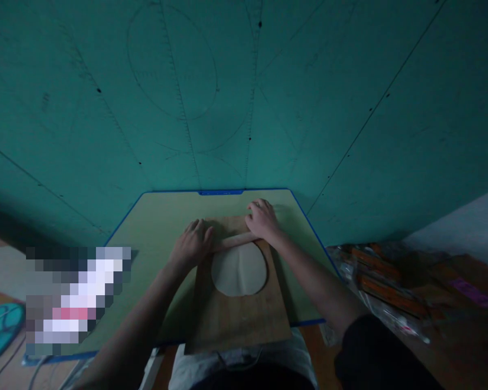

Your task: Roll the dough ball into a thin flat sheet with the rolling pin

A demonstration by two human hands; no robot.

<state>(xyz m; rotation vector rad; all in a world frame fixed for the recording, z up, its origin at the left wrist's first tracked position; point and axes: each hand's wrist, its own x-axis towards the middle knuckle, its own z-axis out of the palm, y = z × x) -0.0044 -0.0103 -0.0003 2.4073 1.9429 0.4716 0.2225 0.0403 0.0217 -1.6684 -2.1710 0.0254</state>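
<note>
A flat, pale round of dough (239, 271) lies on a wooden board (239, 325), with a faint crease down its middle. Across its far edge rests a light wooden rolling pin (236, 240), slanting slightly up to the right. My left hand (193, 242) is on the pin's left end, its fingers curled over it. My right hand (262, 219) is at the other end, fingers bent and the palm side against the pin.
The board sits on a pale table with a blue edge (158, 206), against a green wall (228, 108). A blurred-out object (85, 292) is at the table's left. Plastic-wrapped orange items (390, 295) lie on the right, beyond the table.
</note>
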